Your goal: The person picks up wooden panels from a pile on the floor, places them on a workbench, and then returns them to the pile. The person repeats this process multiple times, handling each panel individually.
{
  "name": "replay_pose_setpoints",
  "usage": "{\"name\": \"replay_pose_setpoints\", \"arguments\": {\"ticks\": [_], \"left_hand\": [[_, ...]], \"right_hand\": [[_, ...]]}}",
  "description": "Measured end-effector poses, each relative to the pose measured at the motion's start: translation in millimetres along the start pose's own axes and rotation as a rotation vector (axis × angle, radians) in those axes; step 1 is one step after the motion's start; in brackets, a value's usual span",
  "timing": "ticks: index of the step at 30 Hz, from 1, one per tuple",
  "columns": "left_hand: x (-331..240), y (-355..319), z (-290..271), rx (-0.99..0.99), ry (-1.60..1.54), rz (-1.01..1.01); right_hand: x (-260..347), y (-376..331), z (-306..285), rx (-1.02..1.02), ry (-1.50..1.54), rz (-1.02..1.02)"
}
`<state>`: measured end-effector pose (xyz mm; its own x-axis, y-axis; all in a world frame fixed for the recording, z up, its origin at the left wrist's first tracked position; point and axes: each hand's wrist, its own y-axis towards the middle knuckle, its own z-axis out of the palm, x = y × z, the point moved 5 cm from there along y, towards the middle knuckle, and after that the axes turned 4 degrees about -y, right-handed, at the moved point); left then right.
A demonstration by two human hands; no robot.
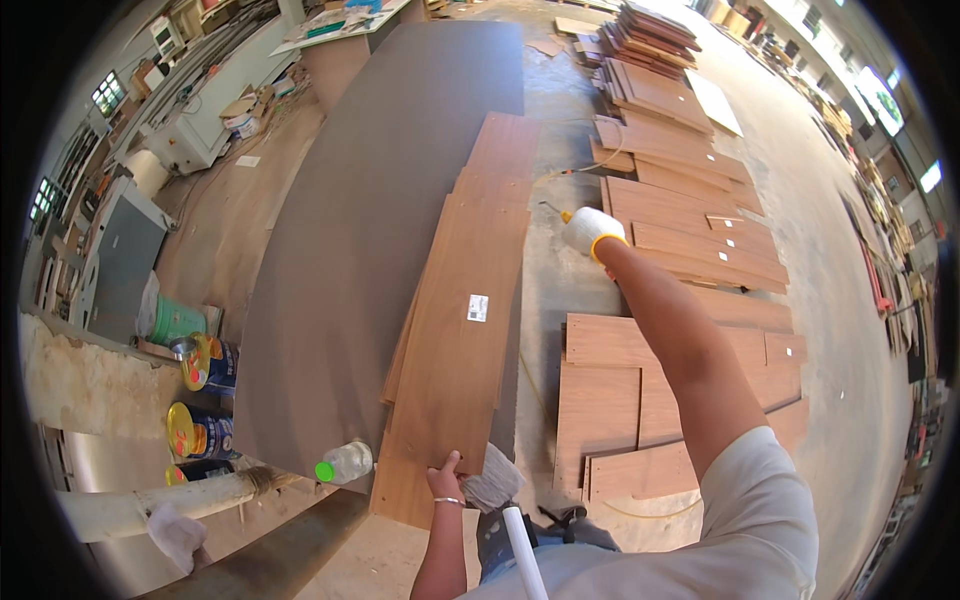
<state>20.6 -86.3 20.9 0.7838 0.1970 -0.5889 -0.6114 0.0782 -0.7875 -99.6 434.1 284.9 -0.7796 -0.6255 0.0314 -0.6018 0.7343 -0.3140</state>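
Note:
A stack of brown wood-grain panels [462, 375] lies lengthwise on a long grey-topped table [350, 200]; the top one bears a white label [478, 308]. My left hand [446, 480], bare with a band at the wrist, grips this panel's near end, thumb on top and the other fingers mostly hidden. A grey cloth [493, 482] is bunched beside it at the corner. Stretched out to the right, my right hand [594, 232] wears a white glove with a yellow cuff. It is closed around an air blow gun [566, 215], whose thin nozzle points left toward the panels.
Several stacks of brown panels [690, 240] line the floor to the right. A thin yellow hose [575, 170] runs near the table's right side. A clear bottle with a green cap [345, 463] lies at the near table edge. Paint cans [205, 430] and a green bucket [175, 318] stand left.

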Motion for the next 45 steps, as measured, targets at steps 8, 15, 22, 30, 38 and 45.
{"name": "replay_pose_setpoints", "arguments": {"ticks": [8,15,22,30,38,45], "left_hand": [[2,3,-11,0.049,0.119,0.064],[-28,21,24,0.081,0.149,0.068],[-59,60,67,0.141,0.463,-0.102],[-70,70,64,0.201,0.624,-0.103],[6,10,68,0.083,0.390,-0.179],[164,-59,4,0.378,0.584,-0.382]], "right_hand": [[46,98,36,0.012,0.032,-0.052],[83,-17,46,0.190,-0.041,-0.362],[-5,-206,161,0.531,-0.032,-0.571],[-225,-281,162,-0.049,0.477,0.315],[-504,-539,320,0.081,0.440,1.026],[-672,-738,405,-0.356,0.775,1.601]]}}
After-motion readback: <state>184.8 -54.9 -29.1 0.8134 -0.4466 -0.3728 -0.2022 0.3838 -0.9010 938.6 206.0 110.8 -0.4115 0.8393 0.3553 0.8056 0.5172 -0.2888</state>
